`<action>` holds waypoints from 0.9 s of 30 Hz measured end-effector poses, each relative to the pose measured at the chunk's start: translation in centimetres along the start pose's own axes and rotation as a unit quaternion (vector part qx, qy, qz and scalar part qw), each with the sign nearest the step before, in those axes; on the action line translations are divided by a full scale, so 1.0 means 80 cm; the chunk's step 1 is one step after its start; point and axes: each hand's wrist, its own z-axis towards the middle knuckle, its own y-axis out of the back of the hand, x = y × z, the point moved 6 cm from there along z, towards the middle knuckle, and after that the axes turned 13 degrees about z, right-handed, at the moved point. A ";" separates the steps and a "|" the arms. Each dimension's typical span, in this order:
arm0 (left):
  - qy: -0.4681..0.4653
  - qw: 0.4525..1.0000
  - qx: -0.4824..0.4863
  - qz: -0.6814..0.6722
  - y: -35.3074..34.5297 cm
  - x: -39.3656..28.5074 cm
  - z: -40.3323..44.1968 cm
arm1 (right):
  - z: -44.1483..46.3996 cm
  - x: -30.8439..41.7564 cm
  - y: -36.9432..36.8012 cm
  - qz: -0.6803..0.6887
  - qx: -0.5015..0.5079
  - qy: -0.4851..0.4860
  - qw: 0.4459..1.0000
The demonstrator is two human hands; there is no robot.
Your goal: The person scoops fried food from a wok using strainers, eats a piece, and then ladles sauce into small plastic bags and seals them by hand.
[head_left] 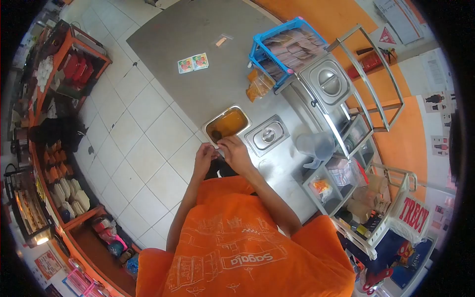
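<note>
While tiles (148, 106) lie below, a probably steel table (217, 86) bears a pan (218, 118)

Left hand (204, 161) and right hand (236, 153) close together ahead of torso, fingertips nearly meeting, fingers bent. Right hand slightly farther forward, knuckles up. Left forearm (185, 210) and right forearm (271, 199), both bare, reach back from grip, spreading apart. Exact finger closure too small to tell.
</note>
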 end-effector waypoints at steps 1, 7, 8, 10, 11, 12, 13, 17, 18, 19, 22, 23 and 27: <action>-0.007 1.000 -0.002 0.005 -0.001 -0.002 -0.001 | -0.001 0.006 -0.004 -0.014 0.013 0.015 1.000; 0.000 1.000 0.012 0.018 0.000 -0.001 0.001 | -0.001 0.000 -0.004 -0.112 0.024 -0.019 0.993; 0.002 1.000 0.012 0.015 0.000 0.000 0.002 | -0.001 -0.002 -0.002 -0.130 0.023 -0.017 0.991; 0.006 1.000 0.013 0.006 -0.002 0.002 0.002 | -0.003 -0.008 0.003 -0.168 0.020 -0.014 0.986; 0.002 1.000 0.009 0.001 -0.002 0.004 0.004 | -0.005 -0.012 0.007 -0.172 0.011 -0.005 0.985; 0.000 1.000 0.005 -0.004 -0.002 0.007 0.005 | -0.009 -0.017 0.011 -0.175 0.001 0.004 0.985; -0.003 1.000 0.001 -0.009 -0.001 0.009 0.006 | -0.011 -0.019 0.015 -0.178 -0.008 0.012 0.984; -0.008 1.000 0.009 -0.011 0.000 0.012 0.010 | -0.017 -0.027 0.032 -0.177 -0.017 -0.012 0.984; -0.009 1.000 0.009 -0.015 -0.001 0.012 0.009 | -0.017 -0.029 0.037 -0.173 -0.034 -0.015 0.984; -0.011 1.000 0.009 -0.019 -0.001 0.011 0.010 | -0.016 -0.034 0.042 -0.163 -0.065 -0.024 0.984; 0.020 0.999 0.039 -0.026 -0.003 0.010 0.007 | -0.017 -0.053 0.053 -0.104 -0.161 -0.052 0.980; 0.015 0.999 0.033 -0.031 -0.002 0.005 0.006 | -0.013 -0.053 0.051 -0.092 -0.164 -0.054 0.981; 0.003 0.999 0.016 -0.031 -0.005 -0.006 0.000 | -0.001 -0.042 0.031 -0.056 -0.156 -0.052 0.985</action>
